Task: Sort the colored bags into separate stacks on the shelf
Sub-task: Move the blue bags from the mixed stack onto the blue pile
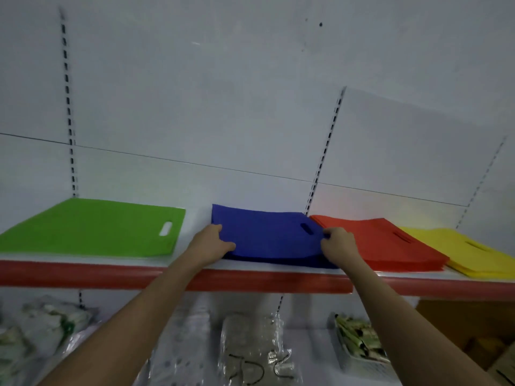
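The blue bags (267, 235) lie in the middle of the shelf (111, 274), between the green stack (92, 227) on the left and the red stack (376, 243) on the right. Yellow bags (471, 252) sit farthest right. The left hand (211, 240) grips the blue pile's left edge, and the right hand (338, 243) pinches its right edge. It looks best to square the edges gently and keep blue off the red.

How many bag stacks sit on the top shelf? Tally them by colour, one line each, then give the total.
Green bag stack: 1
Blue bag stack: 1, gripped by the left hand and the right hand
Red bag stack: 1
Yellow bag stack: 1
Total: 4 stacks on the shelf
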The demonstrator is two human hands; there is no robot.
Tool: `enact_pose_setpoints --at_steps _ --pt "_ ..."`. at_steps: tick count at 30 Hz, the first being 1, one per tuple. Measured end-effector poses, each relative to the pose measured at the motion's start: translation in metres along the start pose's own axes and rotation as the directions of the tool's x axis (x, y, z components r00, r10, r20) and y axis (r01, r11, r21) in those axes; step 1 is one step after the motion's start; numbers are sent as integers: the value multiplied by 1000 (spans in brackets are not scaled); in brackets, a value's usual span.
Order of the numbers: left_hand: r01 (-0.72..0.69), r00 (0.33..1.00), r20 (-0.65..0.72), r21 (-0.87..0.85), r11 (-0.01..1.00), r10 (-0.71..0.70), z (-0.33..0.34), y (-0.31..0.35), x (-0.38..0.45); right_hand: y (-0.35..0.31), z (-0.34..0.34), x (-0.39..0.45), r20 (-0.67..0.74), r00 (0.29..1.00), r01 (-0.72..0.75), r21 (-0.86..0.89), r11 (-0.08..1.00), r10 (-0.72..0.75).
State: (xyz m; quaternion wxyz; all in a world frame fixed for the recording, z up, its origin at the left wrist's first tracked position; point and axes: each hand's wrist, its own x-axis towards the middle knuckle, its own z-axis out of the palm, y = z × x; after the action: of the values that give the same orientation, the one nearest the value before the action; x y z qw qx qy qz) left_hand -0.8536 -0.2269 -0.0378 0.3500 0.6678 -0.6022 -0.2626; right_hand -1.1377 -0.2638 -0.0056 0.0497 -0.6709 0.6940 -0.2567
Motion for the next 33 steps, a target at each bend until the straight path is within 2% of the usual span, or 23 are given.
enact_pose_setpoints --at_steps 5,7,9,11,15,18,21,26,30,33 --pt "45 999 13 252 967 -50 7 12 7 19 -1 23 140 990 33 -215 976 -3" --pt "61 997 -57 280 958 -47 8 14 6 20 -6 25 72 995 79 -210 974 -65" --pt "43 987 -163 287 957 5 7 14 0 11 -7 24 -19 978 205 -55 977 -206" --pt "9 958 -276 313 950 82 5 15 -12 -6 -1 20 16 939 335 190 923 -344" --pt "73 882 -446 449 891 152 -15 12 -58 -67 32 -5 175 818 432 441 787 -547" --pt "179 829 -546 464 867 121 -48 -6 -102 -125 60 -39 230 715 451 570 686 -661" --pt "296 805 -592 422 857 14 -85 -33 -154 -184 81 -83 234 592 520 621 587 -771" --pt "514 751 -641 420 748 -156 -145 -73 -232 -274 103 -161 253 402 539 712 451 -880" --pt "598 696 -695 419 683 -183 -192 -108 -278 -336 117 -219 282 274 556 734 391 -919" --pt "627 665 -720 393 673 -200 -226 -141 -309 -379 132 -256 299 224 562 738 374 -927"
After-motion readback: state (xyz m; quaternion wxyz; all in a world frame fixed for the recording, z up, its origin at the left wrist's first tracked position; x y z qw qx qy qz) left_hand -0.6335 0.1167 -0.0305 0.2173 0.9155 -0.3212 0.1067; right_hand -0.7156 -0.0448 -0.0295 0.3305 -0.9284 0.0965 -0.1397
